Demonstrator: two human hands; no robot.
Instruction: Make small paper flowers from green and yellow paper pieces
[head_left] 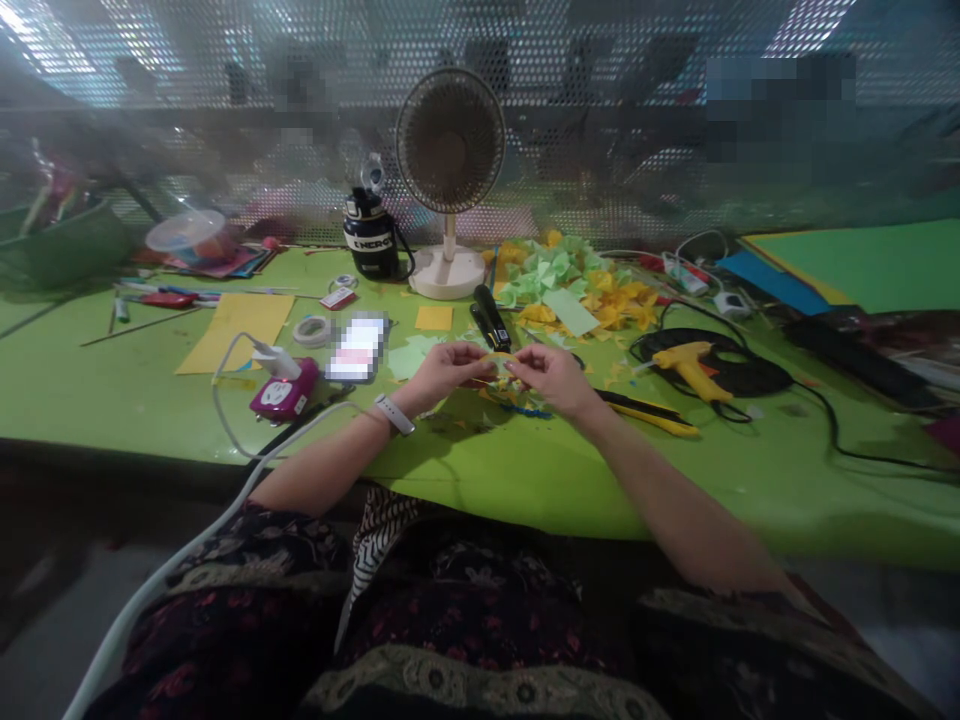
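Note:
My left hand (450, 372) and my right hand (547, 378) meet above the green table (480, 470), their fingertips pinching a small piece of yellow paper (499, 365) between them. Just beyond the hands lies a black stapler (489, 316), with a heap of green and yellow paper scraps (570, 285) behind it. A yellow-handled utility knife (652, 415) lies right of my right hand. Blue scraps (525, 410) lie under my hands. To the left of my left hand is a phone with a blurred screen (358, 346).
A yellow glue gun (686, 368) rests on a black cord coil at right. Further left are a tape roll (312, 331), a magenta socket (285, 392) and yellow card (236, 332). A desk fan (450, 150) and black flask (371, 235) stand behind a perforated screen's foot.

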